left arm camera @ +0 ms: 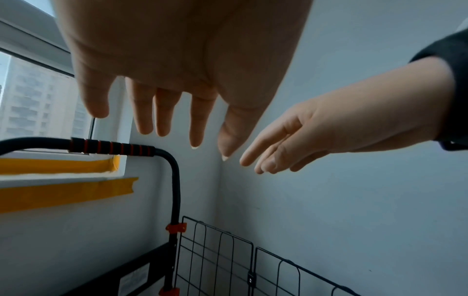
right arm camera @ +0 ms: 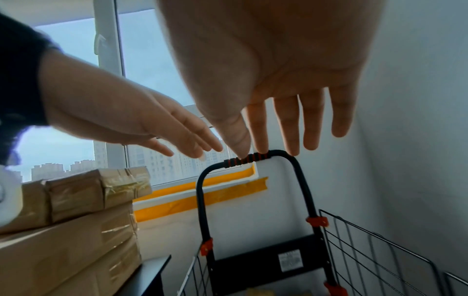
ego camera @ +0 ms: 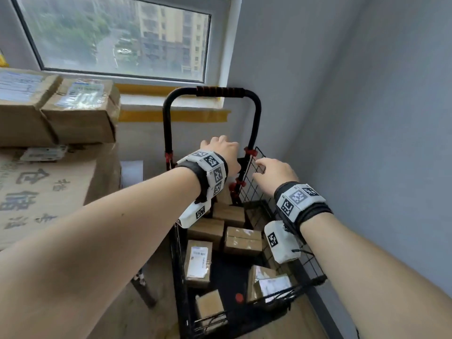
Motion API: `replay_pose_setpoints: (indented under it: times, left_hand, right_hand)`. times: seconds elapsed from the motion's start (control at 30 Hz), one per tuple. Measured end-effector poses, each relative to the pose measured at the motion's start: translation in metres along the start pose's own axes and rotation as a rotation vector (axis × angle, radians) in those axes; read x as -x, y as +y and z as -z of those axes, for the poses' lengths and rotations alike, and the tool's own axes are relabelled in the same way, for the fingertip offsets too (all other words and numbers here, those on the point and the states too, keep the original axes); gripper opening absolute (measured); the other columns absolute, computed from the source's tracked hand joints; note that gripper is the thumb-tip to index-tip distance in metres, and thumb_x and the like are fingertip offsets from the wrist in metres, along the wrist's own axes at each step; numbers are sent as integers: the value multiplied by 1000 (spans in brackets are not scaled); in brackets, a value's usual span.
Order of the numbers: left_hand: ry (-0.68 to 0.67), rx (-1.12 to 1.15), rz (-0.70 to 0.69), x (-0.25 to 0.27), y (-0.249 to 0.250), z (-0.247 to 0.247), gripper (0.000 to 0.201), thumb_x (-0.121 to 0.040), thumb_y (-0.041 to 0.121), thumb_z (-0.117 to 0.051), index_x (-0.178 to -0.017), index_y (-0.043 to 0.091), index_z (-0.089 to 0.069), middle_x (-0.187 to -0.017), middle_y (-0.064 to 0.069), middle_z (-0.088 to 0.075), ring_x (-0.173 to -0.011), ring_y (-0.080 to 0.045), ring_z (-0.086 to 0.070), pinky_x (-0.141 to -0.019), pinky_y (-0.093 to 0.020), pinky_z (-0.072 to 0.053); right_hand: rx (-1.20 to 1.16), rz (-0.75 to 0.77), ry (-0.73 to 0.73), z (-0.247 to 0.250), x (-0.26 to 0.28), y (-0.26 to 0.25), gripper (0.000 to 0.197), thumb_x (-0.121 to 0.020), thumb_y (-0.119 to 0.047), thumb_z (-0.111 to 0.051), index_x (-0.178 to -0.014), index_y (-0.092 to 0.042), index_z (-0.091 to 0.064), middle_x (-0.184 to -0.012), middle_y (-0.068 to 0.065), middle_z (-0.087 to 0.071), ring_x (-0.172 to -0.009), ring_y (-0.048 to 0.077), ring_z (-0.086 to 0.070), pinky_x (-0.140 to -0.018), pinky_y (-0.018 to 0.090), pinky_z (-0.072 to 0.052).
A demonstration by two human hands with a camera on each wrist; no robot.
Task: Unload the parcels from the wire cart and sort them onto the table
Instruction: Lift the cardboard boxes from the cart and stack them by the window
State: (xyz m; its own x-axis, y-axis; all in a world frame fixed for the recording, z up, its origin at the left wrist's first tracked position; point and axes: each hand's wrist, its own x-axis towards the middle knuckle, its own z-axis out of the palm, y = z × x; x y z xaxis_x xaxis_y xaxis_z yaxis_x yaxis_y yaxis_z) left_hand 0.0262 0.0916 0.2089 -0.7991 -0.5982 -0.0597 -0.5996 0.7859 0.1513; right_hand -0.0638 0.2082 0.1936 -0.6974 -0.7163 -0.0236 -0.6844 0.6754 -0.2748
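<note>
Both hands are out over the wire cart, palms down, holding nothing. The left hand sits above the cart's back end w/ fingers straight and spread, below the handle and not touching it in the left wrist view. The right hand is just beside it, to the right, fingers straight and loose, over the top edge of the cart's right wire panel — contact w/ the wire can't be told. Each wrist carries a strap w/ black-and-white marker squares and a white camera block.

The parcels are down in the cart: approx. seven brown cardboard boxes lying on its black floor, some w/ white labels facing up, one at the front leaning against the wire. The cart stands in the room's corner, its black handle w/ the red-striped grip near the window, the grey wall on its right.

On the left, more boxes are stacked — two taped ones on top of a large flat carton printed w/ big characters. A dark tabletop edge shows under that stack in the right wrist view. Yellow tape runs along the wall under the sill.
</note>
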Motion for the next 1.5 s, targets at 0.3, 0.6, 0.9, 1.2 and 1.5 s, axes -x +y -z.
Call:
replay_pose_setpoints:
  times: [0.3,0.6,0.9,1.2,1.5]
  left_hand:
    - [-59,39,127,-1,63,-67,48,-88,36,-53,-134,25,-48,-139,-6,-40,-129,-28,-37,-105,-45,-31]
    - [-204,70,291,-20,33,-132,47,-86,32,-53,-133,26,-48,-138,-6,-41,-125,-28,-41,-102,-44,-35]
    - [-368,253,478,-84,-11,-218,49,-88,33,-52,-136,28,-44,-138,-6,-41,-127,-29,-41,-101,-43,-38]
    - [-443,374,607,-120,-54,-299,43,-89,30,-53,-131,23,-48,-133,-8,-45,-121,-28,-46,-100,-42,-41]
    - [-534,499,767,-126,-90,-398,37,-90,28,-50,-126,17,-51,-123,-11,-53,-106,-31,-56,-89,-42,-50]
  right_hand:
    - [-47,54,-143,-28,-5,99,39,-91,-28,-50,-129,-28,-54,-126,4,-60,-118,28,-51,-93,32,-44]
    - [-98,68,-327,-89,-41,115,42,-90,-24,-50,-132,-28,-52,-133,2,-55,-119,24,-52,-94,29,-43]
    - [-47,-1,-535,-172,-110,124,37,-88,-24,-53,-124,-28,-58,-127,1,-59,-115,21,-55,-97,28,-44]
    - [6,-23,-757,-278,-145,115,31,-89,-25,-51,-118,-27,-63,-123,1,-61,-114,25,-56,-96,30,-46]
    - [31,-34,-920,-382,-156,116,31,-91,-23,-51,-120,-24,-62,-123,4,-62,-109,22,-59,-95,31,-47]
